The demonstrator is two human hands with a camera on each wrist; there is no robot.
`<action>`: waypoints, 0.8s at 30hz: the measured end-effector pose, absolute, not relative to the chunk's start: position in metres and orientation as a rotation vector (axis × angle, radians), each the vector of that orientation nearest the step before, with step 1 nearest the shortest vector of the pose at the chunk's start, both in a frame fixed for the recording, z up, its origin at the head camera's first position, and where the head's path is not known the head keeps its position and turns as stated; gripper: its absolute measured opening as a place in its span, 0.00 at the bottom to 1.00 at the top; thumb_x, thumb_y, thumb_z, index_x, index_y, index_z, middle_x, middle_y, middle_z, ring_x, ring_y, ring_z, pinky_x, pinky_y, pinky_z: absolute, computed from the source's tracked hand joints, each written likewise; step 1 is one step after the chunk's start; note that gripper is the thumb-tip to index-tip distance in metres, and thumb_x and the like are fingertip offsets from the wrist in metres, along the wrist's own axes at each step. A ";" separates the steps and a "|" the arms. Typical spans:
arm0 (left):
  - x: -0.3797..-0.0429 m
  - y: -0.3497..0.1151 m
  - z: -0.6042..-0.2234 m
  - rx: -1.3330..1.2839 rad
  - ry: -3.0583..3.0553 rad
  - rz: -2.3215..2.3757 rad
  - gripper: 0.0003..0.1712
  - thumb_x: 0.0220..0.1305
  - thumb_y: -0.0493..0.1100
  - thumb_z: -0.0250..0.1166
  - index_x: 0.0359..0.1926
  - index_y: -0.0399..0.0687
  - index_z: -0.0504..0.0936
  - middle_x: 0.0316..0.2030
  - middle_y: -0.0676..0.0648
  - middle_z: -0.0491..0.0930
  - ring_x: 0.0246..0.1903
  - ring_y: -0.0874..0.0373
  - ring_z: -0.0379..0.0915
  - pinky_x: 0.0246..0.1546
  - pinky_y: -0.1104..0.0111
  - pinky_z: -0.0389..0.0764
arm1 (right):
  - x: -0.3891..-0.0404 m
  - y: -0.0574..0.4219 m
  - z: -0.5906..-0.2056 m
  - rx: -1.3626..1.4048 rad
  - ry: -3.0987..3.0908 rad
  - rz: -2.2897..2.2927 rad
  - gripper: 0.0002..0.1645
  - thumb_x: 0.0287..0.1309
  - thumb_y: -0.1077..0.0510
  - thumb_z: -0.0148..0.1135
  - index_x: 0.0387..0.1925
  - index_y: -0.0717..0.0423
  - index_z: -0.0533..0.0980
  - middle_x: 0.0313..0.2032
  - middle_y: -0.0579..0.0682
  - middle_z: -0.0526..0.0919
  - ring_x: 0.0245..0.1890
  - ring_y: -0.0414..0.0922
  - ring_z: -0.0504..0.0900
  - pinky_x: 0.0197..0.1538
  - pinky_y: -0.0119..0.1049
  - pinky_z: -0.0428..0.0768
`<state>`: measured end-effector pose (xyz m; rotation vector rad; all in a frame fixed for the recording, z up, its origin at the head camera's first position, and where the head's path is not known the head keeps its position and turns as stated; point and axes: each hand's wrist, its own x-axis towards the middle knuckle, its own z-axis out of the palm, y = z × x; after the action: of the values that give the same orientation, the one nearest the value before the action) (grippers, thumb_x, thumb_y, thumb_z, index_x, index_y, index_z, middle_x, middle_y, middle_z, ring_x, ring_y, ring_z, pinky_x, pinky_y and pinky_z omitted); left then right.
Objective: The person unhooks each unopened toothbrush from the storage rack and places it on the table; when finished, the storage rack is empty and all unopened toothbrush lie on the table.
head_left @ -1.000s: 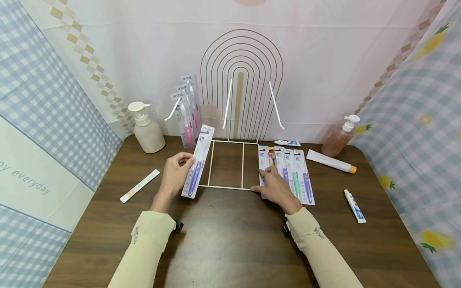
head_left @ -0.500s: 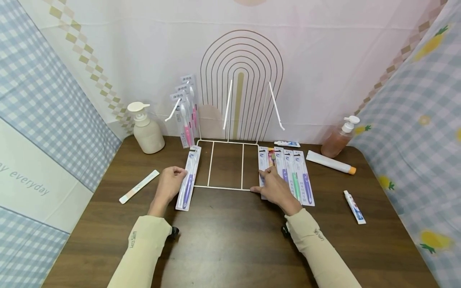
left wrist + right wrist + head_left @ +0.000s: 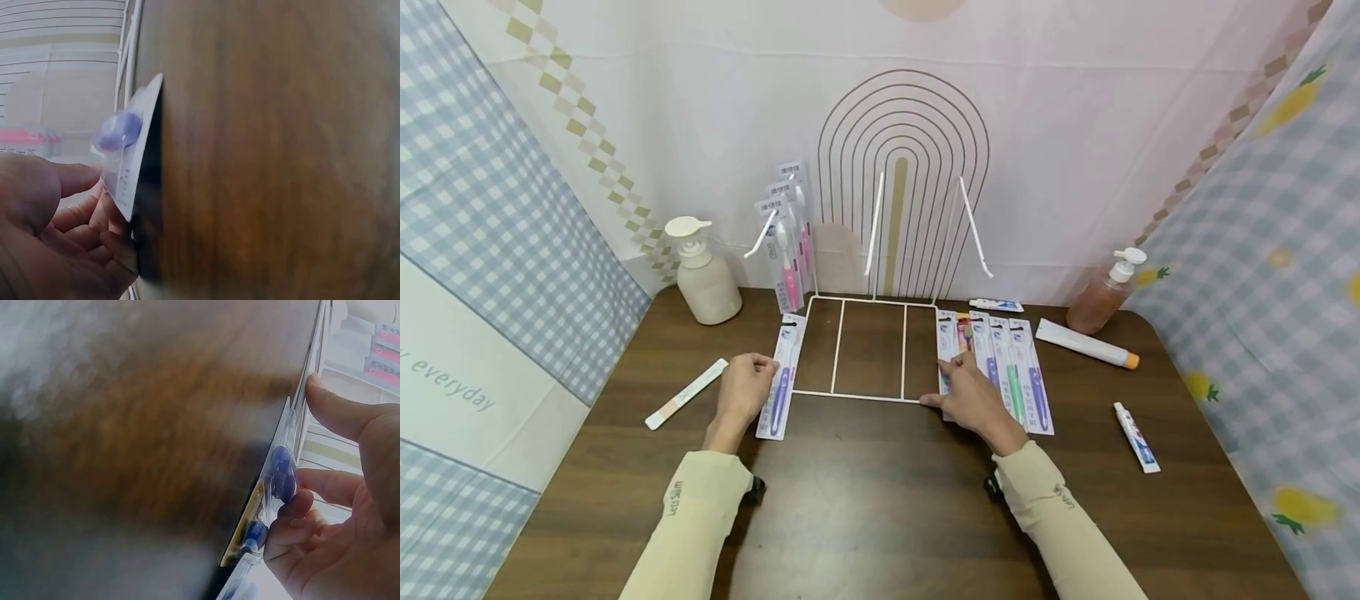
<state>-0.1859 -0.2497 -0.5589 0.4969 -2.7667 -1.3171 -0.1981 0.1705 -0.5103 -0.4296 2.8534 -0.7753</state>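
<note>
My left hand pinches the left edge of a packaged purple toothbrush, left of the white wire rack. In the left wrist view, thumb and fingers meet at the edge of this pack, which is tilted off the table there. My right hand rests over the packs on the right. Its thumb touches the rack's base wire, and the other fingers lie on a purple toothbrush pack. Beside it are a yellow-edged pack, another purple pack, a green toothbrush pack and a purple one.
Pink toothbrush packs hang on the rack's left hook; its middle hook and right hook project forward. A pump bottle stands left, an amber bottle right. Toothpaste tubes and a slim strip lie around.
My left hand has brought the purple toothbrush pack down and left, from over the rack's base to the table beside it. My right hand keeps its place.
</note>
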 end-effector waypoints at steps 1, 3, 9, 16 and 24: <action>-0.185 -0.250 -0.558 0.501 -2.774 -1.303 0.16 0.80 0.50 0.68 0.51 0.44 0.95 0.46 0.41 0.97 0.40 0.51 0.90 0.37 0.64 0.82 | -0.196 0.169 -0.506 -0.426 2.848 -0.774 0.57 0.65 0.37 0.84 0.81 0.67 0.74 0.65 0.68 0.74 0.29 0.46 0.72 0.28 0.39 0.71; -0.182 -0.249 -0.555 0.506 -2.787 -1.278 0.16 0.81 0.50 0.68 0.51 0.45 0.95 0.46 0.41 0.97 0.40 0.50 0.91 0.37 0.64 0.82 | -0.192 0.167 -0.500 -0.408 2.835 -0.782 0.55 0.66 0.39 0.84 0.80 0.68 0.74 0.66 0.68 0.74 0.30 0.47 0.73 0.29 0.39 0.72; -0.174 -0.246 -0.547 0.497 -2.796 -1.239 0.16 0.80 0.49 0.67 0.51 0.43 0.95 0.45 0.41 0.97 0.40 0.49 0.90 0.38 0.63 0.81 | -0.195 0.168 -0.508 -0.426 2.866 -0.759 0.55 0.65 0.37 0.84 0.80 0.66 0.76 0.66 0.68 0.75 0.35 0.49 0.77 0.32 0.40 0.74; -0.171 -0.241 -0.542 0.464 -2.809 -1.214 0.15 0.78 0.46 0.69 0.53 0.40 0.93 0.43 0.41 0.96 0.40 0.49 0.90 0.39 0.62 0.82 | -0.206 0.176 -0.532 -0.443 2.882 -0.751 0.59 0.63 0.32 0.84 0.81 0.64 0.75 0.67 0.67 0.75 0.36 0.47 0.78 0.31 0.38 0.76; -0.176 -0.246 -0.547 0.424 -2.822 -1.240 0.17 0.74 0.45 0.72 0.56 0.39 0.92 0.43 0.42 0.96 0.39 0.50 0.90 0.39 0.62 0.83 | -0.209 0.177 -0.530 -0.429 2.872 -0.778 0.56 0.64 0.36 0.84 0.81 0.63 0.75 0.67 0.66 0.75 0.36 0.48 0.77 0.32 0.38 0.76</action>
<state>-0.1763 -0.2463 -0.5465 0.4244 -2.8218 -1.2405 -0.2085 0.1766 -0.5301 -0.4290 2.8724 -0.7778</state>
